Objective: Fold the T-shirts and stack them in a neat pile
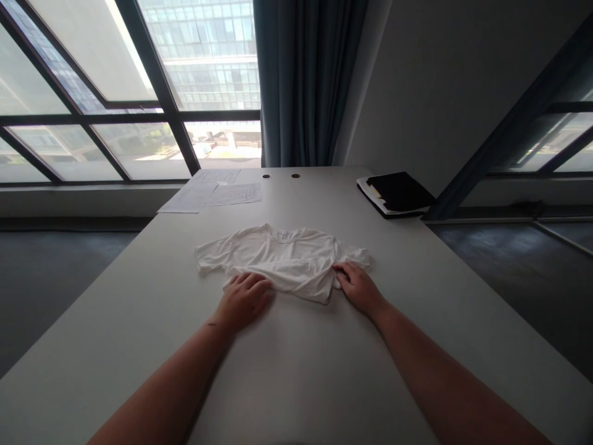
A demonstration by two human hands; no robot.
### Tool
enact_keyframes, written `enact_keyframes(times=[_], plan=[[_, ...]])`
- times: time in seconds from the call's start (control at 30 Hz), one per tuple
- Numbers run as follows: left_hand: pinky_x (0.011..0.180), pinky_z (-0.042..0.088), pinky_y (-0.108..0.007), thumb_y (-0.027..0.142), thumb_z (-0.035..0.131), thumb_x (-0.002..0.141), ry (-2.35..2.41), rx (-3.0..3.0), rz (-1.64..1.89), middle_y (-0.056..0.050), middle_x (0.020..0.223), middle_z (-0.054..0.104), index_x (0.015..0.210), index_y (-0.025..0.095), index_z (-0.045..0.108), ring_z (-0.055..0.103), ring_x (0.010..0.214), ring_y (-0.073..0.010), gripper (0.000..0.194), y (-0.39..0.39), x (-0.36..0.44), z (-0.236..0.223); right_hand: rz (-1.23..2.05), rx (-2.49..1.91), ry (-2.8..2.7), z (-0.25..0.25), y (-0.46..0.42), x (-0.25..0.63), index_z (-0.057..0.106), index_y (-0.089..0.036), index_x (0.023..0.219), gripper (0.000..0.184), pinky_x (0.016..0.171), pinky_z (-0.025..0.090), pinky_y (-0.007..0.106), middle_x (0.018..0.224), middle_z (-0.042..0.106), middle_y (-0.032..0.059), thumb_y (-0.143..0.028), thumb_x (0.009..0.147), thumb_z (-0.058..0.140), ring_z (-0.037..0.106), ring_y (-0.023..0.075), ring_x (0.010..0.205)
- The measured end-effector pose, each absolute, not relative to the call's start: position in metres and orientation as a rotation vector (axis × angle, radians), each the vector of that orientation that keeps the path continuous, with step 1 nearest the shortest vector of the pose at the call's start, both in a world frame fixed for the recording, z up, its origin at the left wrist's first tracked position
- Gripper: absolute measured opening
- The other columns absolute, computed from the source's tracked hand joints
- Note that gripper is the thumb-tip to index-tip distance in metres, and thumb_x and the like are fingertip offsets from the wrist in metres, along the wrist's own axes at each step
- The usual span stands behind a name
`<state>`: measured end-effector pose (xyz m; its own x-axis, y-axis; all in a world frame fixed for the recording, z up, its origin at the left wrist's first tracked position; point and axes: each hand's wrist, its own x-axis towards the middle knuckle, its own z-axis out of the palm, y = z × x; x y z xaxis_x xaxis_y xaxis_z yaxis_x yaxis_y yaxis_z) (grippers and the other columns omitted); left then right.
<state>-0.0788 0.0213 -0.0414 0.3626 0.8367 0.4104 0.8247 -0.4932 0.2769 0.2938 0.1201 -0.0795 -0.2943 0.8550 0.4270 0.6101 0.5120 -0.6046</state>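
Garment: one white short-sleeved knit T-shirt (282, 259) lies on the pale grey desk (296, 371), near mid-width, with its collar facing the far edge. Both sleeves extend outward to the sides. The near portion of the body is doubled over, forming a thick, wrinkled fold along the edge closest to the person.

Left hand (243, 301): positioned on the near fold, palm down. Its fingers (245, 284) are slightly spread and curved over the fabric, resting on it without visibly gathering it.

Right hand (359, 287): positioned at the right end of the fold, below the sleeve. Its fingers (345, 272) touch the fabric edge. Whether they are pinching the cloth cannot be determined from this view.

Far end of desk: three white printed paper sheets (217, 194) lie at the left. A black-covered folder (398, 191) with white sheets protruding along its edge lies at the right. Two round brass-rimmed desk grommets (266, 176) are set between them.
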Motion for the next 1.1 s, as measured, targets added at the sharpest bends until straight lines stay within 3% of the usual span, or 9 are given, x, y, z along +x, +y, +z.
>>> enact_keyframes(times=[0.07, 0.13, 0.3, 0.5, 0.63, 0.8, 0.9, 0.97, 1.1], plan=[[0.109, 0.045, -0.051, 0.04, 0.065, 0.095, 1.639, 2.553, 0.67, -0.01, 0.143, 0.063, 0.134, 0.031, 0.065, 0.058, 0.129, -0.0318, 0.04, 0.023, -0.07, -0.048, 0.309, -1.17, -2.166, -0.081, 0.126, 0.293, 0.072, -0.021, 0.116, 0.029, 0.107, 0.049, 0.049, 0.116, 0.071, 0.0116, -0.029, 0.094, 0.056, 0.063, 0.0286, 0.114], [0.112, 0.043, -0.054, 0.038, 0.064, 0.095, 1.708, 2.483, 0.644, -0.009, 0.152, 0.057, 0.133, 0.032, 0.066, 0.054, 0.137, -0.0331, 0.039, 0.035, -0.067, -0.056, 0.241, -1.217, -2.216, -0.085, 0.139, 0.294, 0.073, -0.019, 0.121, 0.033, 0.109, 0.048, 0.05, 0.121, 0.069, 0.0134, -0.03, 0.096, 0.054, 0.061, 0.0294, 0.117], [0.112, 0.044, -0.049, 0.024, 0.055, 0.096, 1.766, 2.353, 0.734, -0.006, 0.149, 0.062, 0.107, 0.027, 0.069, 0.058, 0.136, -0.0264, 0.018, 0.095, -0.072, -0.068, 0.18, -1.379, -2.229, -0.093, 0.19, 0.301, 0.073, -0.018, 0.129, 0.041, 0.117, 0.04, 0.052, 0.14, 0.065, 0.0149, -0.034, 0.1, 0.049, 0.057, 0.0293, 0.131], [0.118, 0.036, -0.05, 0.025, 0.051, 0.1, 1.809, 2.306, 0.847, -0.008, 0.15, 0.062, 0.101, 0.024, 0.066, 0.054, 0.14, -0.0258, 0.015, 0.157, -0.063, -0.062, 0.041, -1.533, -2.103, -0.094, 0.235, 0.291, 0.073, -0.017, 0.126, 0.039, 0.119, 0.034, 0.059, 0.14, 0.067, 0.016, -0.03, 0.097, 0.05, 0.055, 0.0318, 0.134], [0.117, 0.036, -0.047, 0.025, 0.049, 0.101, 1.741, 2.338, 1.025, -0.01, 0.136, 0.07, 0.103, 0.023, 0.065, 0.061, 0.127, -0.0236, 0.016, 0.149, -0.061, -0.052, -0.097, -1.424, -2.001, -0.086, 0.224, 0.289, 0.072, -0.015, 0.126, 0.04, 0.119, 0.037, 0.058, 0.136, 0.067, 0.0181, -0.023, 0.093, 0.051, 0.049, 0.0342, 0.14], [0.106, 0.046, -0.04, 0.032, 0.042, 0.104, 1.599, 2.165, 1.298, -0.007, 0.111, 0.075, 0.104, 0.025, 0.058, 0.068, 0.108, -0.0213, 0.018, 0.11, -0.062, -0.047, 0.003, -0.99, -2.295, -0.07, 0.172, 0.279, 0.058, -0.023, 0.147, 0.056, 0.121, 0.039, 0.051, 0.155, 0.051, 0.0122, -0.017, 0.092, 0.052, 0.044, 0.0285, 0.146], [0.089, 0.051, -0.035, 0.038, 0.043, 0.103, 1.621, 2.006, 1.347, -0.005, 0.098, 0.073, 0.103, 0.025, 0.054, 0.068, 0.093, -0.0206, 0.017, 0.101, -0.062, -0.048, 0.128, -0.989, -2.447, -0.067, 0.156, 0.267, 0.064, -0.023, 0.14, 0.048, 0.114, 0.045, 0.049, 0.141, 0.061, 0.0128, -0.022, 0.093, 0.058, 0.057, 0.0278, 0.129], [0.08, 0.052, -0.032, 0.039, 0.042, 0.102, 1.669, 1.92, 1.367, -0.002, 0.09, 0.069, 0.103, 0.025, 0.052, 0.065, 0.082, -0.0189, 0.017, 0.102, -0.064, -0.05, 0.16, -1.086, -2.429, -0.066, 0.156, 0.263, 0.072, -0.019, 0.122, 0.031, 0.105, 0.051, 0.046, 0.121, 0.068, 0.0131, -0.024, 0.094, 0.059, 0.063, 0.0272, 0.113], [0.076, 0.052, -0.031, 0.038, 0.041, 0.103, 1.818, 1.876, 1.426, -0.001, 0.085, 0.064, 0.101, 0.025, 0.053, 0.062, 0.078, -0.018, 0.018, 0.112, -0.075, -0.051, 0.237, -1.092, -2.258, -0.06, 0.16, 0.265, 0.07, -0.02, 0.096, 0.016, 0.091, 0.054, 0.039, 0.095, 0.071, 0.0085, -0.025, 0.097, 0.055, 0.066, 0.0241, 0.093]])
